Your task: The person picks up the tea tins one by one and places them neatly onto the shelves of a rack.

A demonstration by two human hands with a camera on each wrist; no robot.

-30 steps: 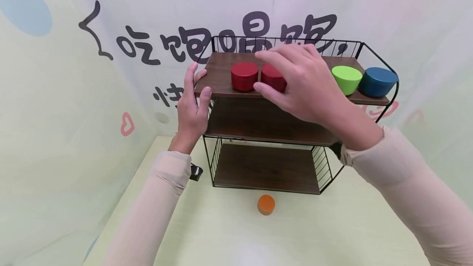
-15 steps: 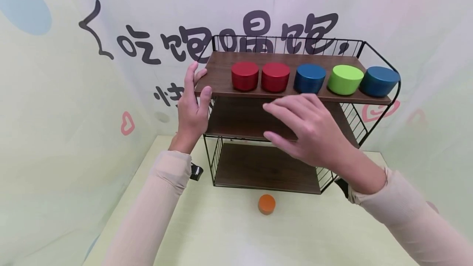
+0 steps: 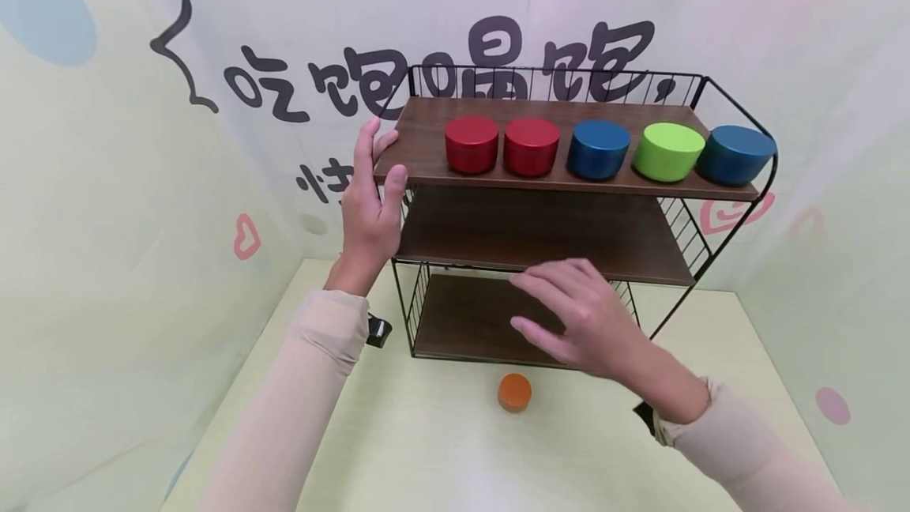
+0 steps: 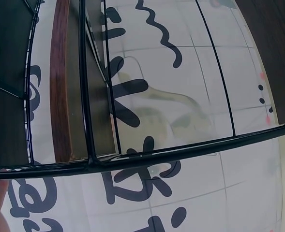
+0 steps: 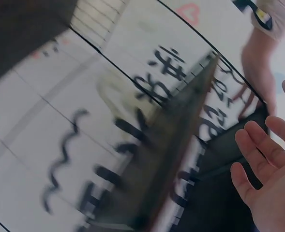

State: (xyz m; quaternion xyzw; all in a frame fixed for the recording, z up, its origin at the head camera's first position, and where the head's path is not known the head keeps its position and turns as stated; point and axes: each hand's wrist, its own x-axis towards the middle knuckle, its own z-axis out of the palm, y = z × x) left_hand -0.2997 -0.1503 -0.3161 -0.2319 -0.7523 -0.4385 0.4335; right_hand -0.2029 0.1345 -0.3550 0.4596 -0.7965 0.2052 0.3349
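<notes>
My left hand (image 3: 373, 204) grips the left end of the three-tier shelf rack (image 3: 554, 231), thumb at the top board's front edge. In the right wrist view its fingers curl at the black wire frame. My right hand (image 3: 579, 318) hangs in front of the lower tiers, fingers loosely bent and holding nothing. Along the top board stand two red round tins (image 3: 472, 145), a blue tin (image 3: 598, 149), a lime green tin (image 3: 668, 152) and another blue tin (image 3: 735, 154) at the right end. An orange tin (image 3: 515, 393) sits on the table before the rack, below my right hand.
The pale table (image 3: 426, 449) extends in front of the rack. Thin black rails (image 3: 562, 81) border the top tier at the back and sides. Printed cloth walls (image 3: 142, 299) enclose the table on the left, back and right.
My right hand has withdrawn from the top board, moving down in front of the rack. The middle blue tin, hidden behind it earlier, now shows. My left hand stays on the rack.
</notes>
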